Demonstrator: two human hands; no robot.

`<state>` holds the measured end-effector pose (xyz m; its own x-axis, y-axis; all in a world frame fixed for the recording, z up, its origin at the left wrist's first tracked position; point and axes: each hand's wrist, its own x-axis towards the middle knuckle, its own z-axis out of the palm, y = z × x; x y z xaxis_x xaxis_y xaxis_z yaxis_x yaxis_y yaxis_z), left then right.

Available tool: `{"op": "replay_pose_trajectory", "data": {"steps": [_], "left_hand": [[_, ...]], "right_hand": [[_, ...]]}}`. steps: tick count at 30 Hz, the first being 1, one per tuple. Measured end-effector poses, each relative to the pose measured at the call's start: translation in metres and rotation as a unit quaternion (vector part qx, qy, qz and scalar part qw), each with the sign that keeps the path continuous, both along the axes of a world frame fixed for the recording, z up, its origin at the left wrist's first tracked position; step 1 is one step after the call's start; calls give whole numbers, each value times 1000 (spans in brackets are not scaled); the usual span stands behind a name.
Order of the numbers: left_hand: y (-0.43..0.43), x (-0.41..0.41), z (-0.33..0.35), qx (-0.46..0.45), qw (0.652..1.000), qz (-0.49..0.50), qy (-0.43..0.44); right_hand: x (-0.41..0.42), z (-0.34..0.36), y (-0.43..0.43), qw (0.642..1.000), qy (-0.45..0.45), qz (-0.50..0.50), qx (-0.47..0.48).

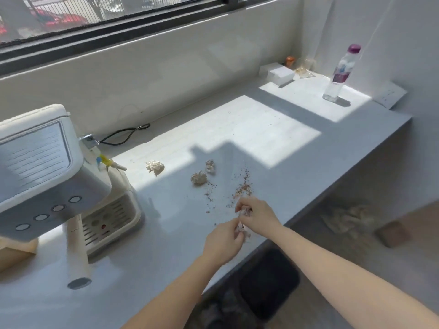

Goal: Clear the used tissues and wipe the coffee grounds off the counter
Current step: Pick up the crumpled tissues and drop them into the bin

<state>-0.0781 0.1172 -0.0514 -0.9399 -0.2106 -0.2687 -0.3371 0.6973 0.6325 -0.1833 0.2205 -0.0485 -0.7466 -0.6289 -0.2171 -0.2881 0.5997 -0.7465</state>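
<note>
We count three crumpled tissues lying loose on the counter: one pale ball to the left near the coffee machine, and two closer together, a middle ball and a smaller one just beyond it. A fourth wad sits between our two hands at the near edge; our left hand pinches its lower end with fingers curled narrow, our right hand grips its upper end, fingers closed around it. The coffee grounds lie scattered in two loose streaks just beyond our hands, to the right of the paired tissues.

One plastic bottle stands upright far right, seemingly clear water inside, capped purple. One white box rests beside the far wall; we cannot tell its contents. Below the near edge a dark bin sits on the floor.

The counter stretch between grounds and bottle lies open, and its right end drops off past the bottle
</note>
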Motion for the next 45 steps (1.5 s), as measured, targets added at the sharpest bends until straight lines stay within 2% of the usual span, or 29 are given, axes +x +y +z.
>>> {"op": "replay_pose_trajectory", "data": {"steps": [3,8,13,23,26,30,36,39,45], "left_hand": [[47,-15,-10,20,997,-70,-29],[107,-21,-50,108,980,-98,-135],[129,-2,-112,182,958,-24,-221],[130,40,-221,181,930,71,-312],[130,38,-239,172,933,57,-312],[133,25,-245,217,919,7,-329],[133,18,-236,226,923,-34,-310],[136,14,-222,207,937,-66,-274],[153,-20,-169,137,972,-128,-144]], "right_hand": [[-1,-9,54,999,8,-51,16],[19,-39,123,983,1,-183,10],[50,-102,171,950,-93,-298,4],[91,-228,178,903,-208,-361,100],[90,-245,171,895,-233,-366,105],[92,-253,166,863,-299,-392,111],[99,-247,169,859,-317,-386,114],[92,-233,168,870,-274,-397,98],[61,-181,157,908,-121,-392,79]]}}
